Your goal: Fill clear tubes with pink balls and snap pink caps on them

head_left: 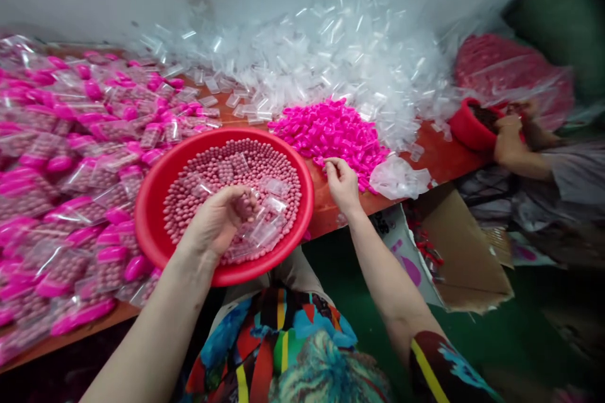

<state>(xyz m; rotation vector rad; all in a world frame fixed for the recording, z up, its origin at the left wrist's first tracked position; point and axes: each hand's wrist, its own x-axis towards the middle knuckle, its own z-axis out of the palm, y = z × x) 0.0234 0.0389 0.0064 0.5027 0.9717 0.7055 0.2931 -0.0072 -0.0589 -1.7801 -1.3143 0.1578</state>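
My left hand (220,217) is over a round red basin (150,227), its fingers curled around a small clear container with pink beads in it. Loose round pink beads (182,217) fill the basin, with several clear containers (269,220) lying among them. My right hand (343,186) is at the near edge of a heap of bright pink caps (331,132). Its thumb and fingertips are pinched together, and whatever sits between them is too small to make out for sure.
Bead-filled containers with pink caps (94,170) cover the table's left side. Empty clear containers (321,44) pile along the wall. A crumpled clear bag (399,177) lies by the caps. At right, another person's hands (510,132) work at a red bowl (466,129); a cardboard box (466,252) stands below.
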